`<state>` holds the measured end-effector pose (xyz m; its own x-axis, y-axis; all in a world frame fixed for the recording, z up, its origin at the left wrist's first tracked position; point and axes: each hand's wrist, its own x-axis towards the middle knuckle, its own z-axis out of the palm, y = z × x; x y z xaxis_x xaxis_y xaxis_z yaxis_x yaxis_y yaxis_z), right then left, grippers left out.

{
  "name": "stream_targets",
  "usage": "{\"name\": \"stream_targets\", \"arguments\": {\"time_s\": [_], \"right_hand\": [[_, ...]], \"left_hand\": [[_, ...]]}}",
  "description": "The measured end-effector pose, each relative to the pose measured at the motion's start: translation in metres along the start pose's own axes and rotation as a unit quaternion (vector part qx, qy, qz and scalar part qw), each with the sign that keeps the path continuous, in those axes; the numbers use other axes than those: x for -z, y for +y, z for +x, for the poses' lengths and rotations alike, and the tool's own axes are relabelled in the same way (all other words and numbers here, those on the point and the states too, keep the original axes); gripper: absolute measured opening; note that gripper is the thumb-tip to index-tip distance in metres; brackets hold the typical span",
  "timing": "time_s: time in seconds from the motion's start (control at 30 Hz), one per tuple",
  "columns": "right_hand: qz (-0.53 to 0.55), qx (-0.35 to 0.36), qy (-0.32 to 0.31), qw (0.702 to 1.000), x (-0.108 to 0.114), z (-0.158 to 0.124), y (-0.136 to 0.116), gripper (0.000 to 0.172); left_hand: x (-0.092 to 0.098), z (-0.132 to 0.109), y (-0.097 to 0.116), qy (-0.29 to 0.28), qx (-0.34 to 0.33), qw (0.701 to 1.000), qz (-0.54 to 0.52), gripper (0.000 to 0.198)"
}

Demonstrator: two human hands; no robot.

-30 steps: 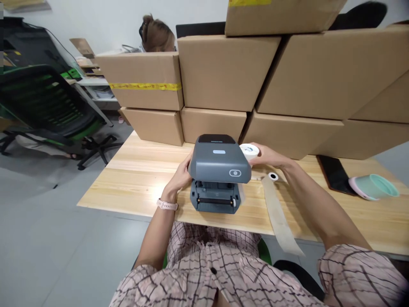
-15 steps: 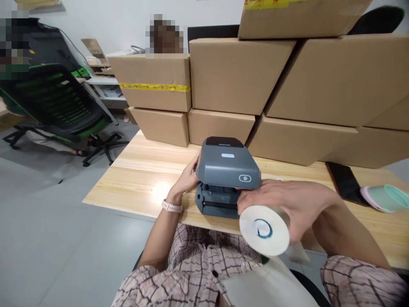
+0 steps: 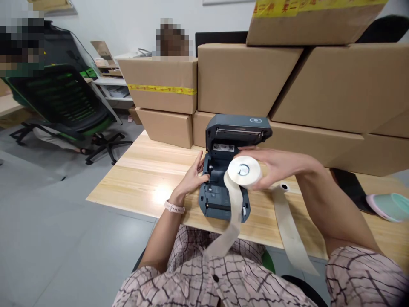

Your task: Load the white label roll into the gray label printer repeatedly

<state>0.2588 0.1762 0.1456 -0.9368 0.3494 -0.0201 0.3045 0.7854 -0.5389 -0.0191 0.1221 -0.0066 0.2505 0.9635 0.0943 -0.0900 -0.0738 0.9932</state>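
Note:
The grey label printer stands on the table in front of me, its lid tilted up and back, the inside showing. My left hand grips the printer's left side, thumb over the inner edge; some fingers are hidden behind the wall. Above the printer's right half, my right hand is closed around a white label roll, its round end facing me. A loose strip hangs from that roll over the printer's front toward my lap. The far fingers are hidden behind the roll.
Another unrolled paper strip, with a small core at its top, hangs over the table edge. Beyond it lie a dark phone-like slab and a green and pink cup. Cardboard boxes are stacked behind. A chair stands at left.
The printer's lid has swung from nearly closed to raised. My right hand has carried the label roll up and left, over the printer. My left hand has moved onto the printer's inner left edge.

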Motion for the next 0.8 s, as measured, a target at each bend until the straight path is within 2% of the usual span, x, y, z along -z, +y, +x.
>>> {"name": "stream_targets", "arguments": {"time_s": [0.2, 0.37, 0.47, 0.57, 0.63, 0.73, 0.8], "right_hand": [[-0.021, -0.04, -0.024, 0.999, 0.012, 0.022, 0.019, 0.062], [0.0, -0.093, -0.027, 0.995, 0.03, 0.034, 0.039, 0.069], [0.032, -0.114, -0.037, 0.992, 0.038, 0.035, 0.043, 0.069], [0.037, -0.104, -0.049, 0.993, 0.037, 0.034, 0.041, 0.067], [0.07, -0.099, -0.086, 0.989, 0.03, 0.037, 0.039, 0.066], [0.135, -0.093, -0.184, 0.969, 0.014, 0.05, 0.034, 0.068], [0.14, -0.102, -0.224, 0.959, 0.003, 0.062, 0.03, 0.065]], "left_hand": [[-0.001, 0.0, 0.003, -0.004, -0.001, 1.0, 0.006, 0.117], [-0.001, -0.001, 0.004, 0.0, 0.006, 1.0, 0.016, 0.116], [-0.001, -0.001, 0.002, 0.003, 0.006, 1.0, 0.017, 0.115], [-0.001, 0.0, 0.0, 0.001, 0.0, 1.0, 0.016, 0.115], [0.0, 0.0, 0.0, -0.002, -0.006, 1.0, 0.015, 0.115], [0.0, 0.0, -0.001, -0.006, -0.009, 1.0, 0.026, 0.114], [0.001, 0.0, -0.001, -0.007, -0.013, 0.999, 0.034, 0.112]]}}
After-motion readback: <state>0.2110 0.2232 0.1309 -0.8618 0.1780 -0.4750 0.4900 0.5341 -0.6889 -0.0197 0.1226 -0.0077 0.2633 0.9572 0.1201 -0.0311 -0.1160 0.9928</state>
